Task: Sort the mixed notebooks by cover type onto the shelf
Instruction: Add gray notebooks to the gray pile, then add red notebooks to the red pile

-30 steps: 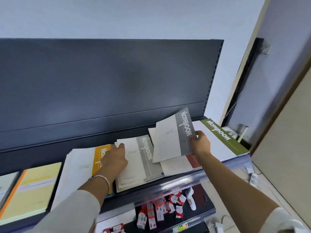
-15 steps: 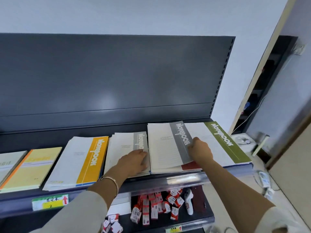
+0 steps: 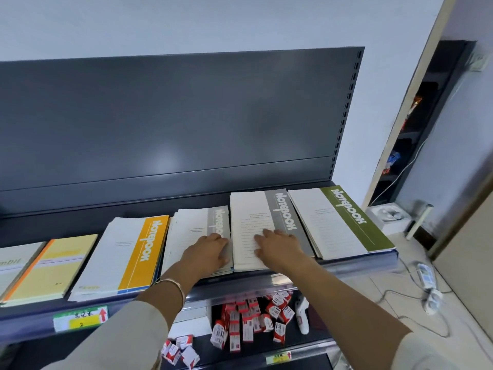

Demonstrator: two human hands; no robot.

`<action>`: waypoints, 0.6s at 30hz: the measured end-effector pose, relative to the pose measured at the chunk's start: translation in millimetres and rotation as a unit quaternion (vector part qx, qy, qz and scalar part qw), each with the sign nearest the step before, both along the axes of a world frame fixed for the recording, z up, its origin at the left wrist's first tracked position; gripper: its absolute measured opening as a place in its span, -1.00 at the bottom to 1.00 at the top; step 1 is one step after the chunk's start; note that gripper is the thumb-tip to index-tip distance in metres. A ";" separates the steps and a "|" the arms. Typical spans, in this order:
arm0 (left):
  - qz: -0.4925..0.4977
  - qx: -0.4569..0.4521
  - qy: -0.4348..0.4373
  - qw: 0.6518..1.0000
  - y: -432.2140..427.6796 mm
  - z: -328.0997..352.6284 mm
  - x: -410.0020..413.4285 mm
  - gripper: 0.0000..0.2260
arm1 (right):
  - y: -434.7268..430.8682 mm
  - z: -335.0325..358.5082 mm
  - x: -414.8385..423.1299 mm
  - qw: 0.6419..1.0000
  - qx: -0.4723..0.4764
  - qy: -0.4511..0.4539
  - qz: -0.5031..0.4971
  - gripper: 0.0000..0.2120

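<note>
Several notebook stacks lie side by side on the dark shelf (image 3: 186, 202). From the left: a yellow-cover notebook (image 3: 50, 265), an orange-band stack (image 3: 125, 252), a small grey-band stack (image 3: 194, 228), a larger grey-band stack (image 3: 253, 217) and a green-band stack (image 3: 336, 220). My left hand (image 3: 206, 253) rests flat on the small grey-band stack, fingers near its right edge. My right hand (image 3: 278, 245) lies flat on the larger grey-band stack, fingers spread and pointing left.
A pale notebook (image 3: 13, 265) is cut off at the far left. Below, a lower shelf holds several small red-and-white boxes (image 3: 248, 319) and a white handheld device (image 3: 302, 313). A yellow-green price label (image 3: 80, 319) sits on the shelf rail. Cables and a power strip (image 3: 426, 279) lie on the floor at right.
The grey-band notebook that my right hand held tilted up now lies flat on its stack, with my right hand spread on top. My left hand shifted right across the small grey-band stack.
</note>
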State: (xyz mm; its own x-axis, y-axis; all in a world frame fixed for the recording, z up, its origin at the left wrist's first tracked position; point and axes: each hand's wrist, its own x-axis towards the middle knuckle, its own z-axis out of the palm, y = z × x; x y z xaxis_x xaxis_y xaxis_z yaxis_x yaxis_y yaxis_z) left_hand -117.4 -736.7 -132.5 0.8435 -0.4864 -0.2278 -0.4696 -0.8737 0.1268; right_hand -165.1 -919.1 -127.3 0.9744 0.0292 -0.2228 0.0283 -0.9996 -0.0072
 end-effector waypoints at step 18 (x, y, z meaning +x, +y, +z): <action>0.074 -0.039 -0.226 0.971 234.1 82.5 -13.7 -0.72 | 226.6 67.3 31.0 0.974 0.031 -0.196 0.106 -0.62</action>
